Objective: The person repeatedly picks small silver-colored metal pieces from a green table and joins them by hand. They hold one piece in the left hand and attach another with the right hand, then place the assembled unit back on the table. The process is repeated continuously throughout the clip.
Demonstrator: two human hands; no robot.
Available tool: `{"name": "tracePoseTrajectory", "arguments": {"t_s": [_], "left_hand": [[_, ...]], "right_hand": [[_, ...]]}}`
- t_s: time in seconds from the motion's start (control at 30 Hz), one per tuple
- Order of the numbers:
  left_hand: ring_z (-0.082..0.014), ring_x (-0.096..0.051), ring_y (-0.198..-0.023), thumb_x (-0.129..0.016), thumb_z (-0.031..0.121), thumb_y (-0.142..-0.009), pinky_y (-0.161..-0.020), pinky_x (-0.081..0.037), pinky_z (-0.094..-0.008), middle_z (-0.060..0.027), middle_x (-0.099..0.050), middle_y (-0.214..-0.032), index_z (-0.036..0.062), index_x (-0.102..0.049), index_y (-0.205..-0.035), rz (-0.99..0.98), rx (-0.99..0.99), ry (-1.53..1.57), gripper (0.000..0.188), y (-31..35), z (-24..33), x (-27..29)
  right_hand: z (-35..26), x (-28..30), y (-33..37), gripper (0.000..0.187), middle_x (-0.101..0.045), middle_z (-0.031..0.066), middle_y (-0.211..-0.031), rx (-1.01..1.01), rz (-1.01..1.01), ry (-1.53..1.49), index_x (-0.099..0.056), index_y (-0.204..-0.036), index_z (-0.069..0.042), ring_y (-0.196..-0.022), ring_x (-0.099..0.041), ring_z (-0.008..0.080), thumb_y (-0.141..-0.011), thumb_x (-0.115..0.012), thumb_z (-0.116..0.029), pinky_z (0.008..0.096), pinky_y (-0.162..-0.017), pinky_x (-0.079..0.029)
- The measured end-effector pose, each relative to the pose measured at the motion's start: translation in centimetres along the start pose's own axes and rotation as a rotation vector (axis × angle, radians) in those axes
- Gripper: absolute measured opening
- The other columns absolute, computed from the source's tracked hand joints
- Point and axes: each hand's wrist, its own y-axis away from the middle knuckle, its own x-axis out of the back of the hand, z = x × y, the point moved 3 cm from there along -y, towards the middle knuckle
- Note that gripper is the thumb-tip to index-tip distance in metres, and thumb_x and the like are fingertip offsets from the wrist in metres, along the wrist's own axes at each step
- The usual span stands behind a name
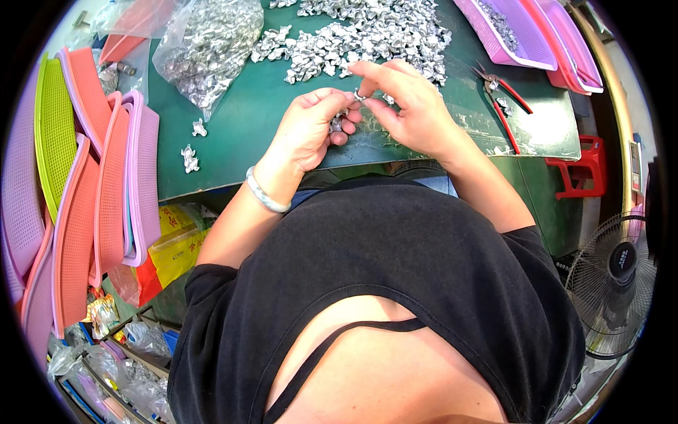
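Near the front edge of the green table (219, 159) my two hands meet over small silvery metal castings. My left hand (314, 124), with a pale bangle (267, 191) at its wrist, is closed; castings (337, 124) show between its curled fingers, and thumb and forefinger pinch another small piece (359, 95). The thumb and forefinger of my right hand (409, 106) close on that same piece from the other side. Just beyond my hands spreads a large heap of similar castings (367, 42). Fingers hide most of the pinched piece, so its shape cannot be made out.
Red-handled cutting pliers (503, 106) lie at the right beside a few castings. A clear bag of castings (208, 53) and two loose castings (190, 159) are at the left. Plastic baskets (78, 233) crowd the left side; more baskets (526, 60) stand far right. A fan (614, 275) stands lower right.
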Motion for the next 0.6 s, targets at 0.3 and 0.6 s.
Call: {"name": "tracePoseTrajectory", "arguments": {"t_s": [0.3, 0.6], "left_hand": [[-0.0095, -0.049, -0.055, -0.052, 0.014, -0.085, -0.043, -0.037, -0.0184, -0.0061, -0.056, -0.07, 0.0003, -0.056, -0.082, 0.0, 0.024, 0.077, 0.014, 0.3, 0.6, 0.6], [-0.0084, -0.049, -0.058, -0.054, 0.011, -0.083, -0.047, -0.038, -0.0184, -0.004, -0.056, -0.072, 0.0028, -0.056, -0.084, 0.002, -0.039, -0.004, 0.008, 0.4, 0.7, 0.2]], "right_hand": [[2.7, 0.5, 1.6, 0.038, -0.059, 0.0076, -0.086, -0.11, -0.227, 0.354, -0.053, -0.107, -0.007, -0.082, -0.052, 0.025, -0.069, -0.061, -0.005, 0.0364, -0.076, -0.04], [2.9, 0.2, 1.8, 0.035, -0.059, 0.0068, -0.077, -0.09, -0.166, 0.285, -0.055, -0.103, -0.005, -0.077, -0.052, 0.0242, -0.068, -0.058, 0.0, 0.0349, -0.074, -0.041]]}}
